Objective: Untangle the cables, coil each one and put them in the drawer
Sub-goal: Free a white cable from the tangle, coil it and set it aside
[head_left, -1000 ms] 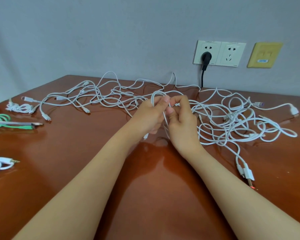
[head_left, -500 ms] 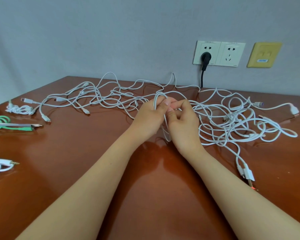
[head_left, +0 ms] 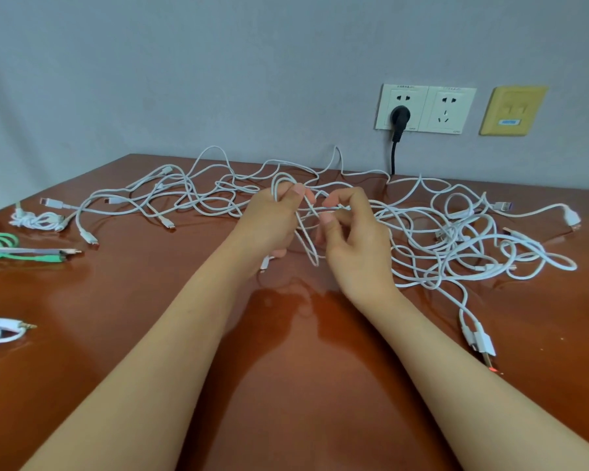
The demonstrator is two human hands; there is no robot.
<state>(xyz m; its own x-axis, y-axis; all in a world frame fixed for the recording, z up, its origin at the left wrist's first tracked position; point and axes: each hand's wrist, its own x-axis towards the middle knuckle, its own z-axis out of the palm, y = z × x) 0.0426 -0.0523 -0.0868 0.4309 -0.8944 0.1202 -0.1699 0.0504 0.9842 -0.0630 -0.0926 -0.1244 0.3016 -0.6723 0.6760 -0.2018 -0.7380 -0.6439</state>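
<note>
Left hand (head_left: 269,222): gripped a loop of the tangled white cables (head_left: 454,229).
Right hand (head_left: 354,243): pinched a strand just beside the left.

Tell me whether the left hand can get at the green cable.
Probably yes, once freed: the left hand grips loops of white cable, while the green cable lies in the open at the table's left edge.

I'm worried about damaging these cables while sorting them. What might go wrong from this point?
The left hand grips a white cable loop and the right hand pinches a strand running into the tangle; pulling them apart hard may tighten knots there. White strands lie close to the plugged-in black power cord; a tug might snag it.
</note>
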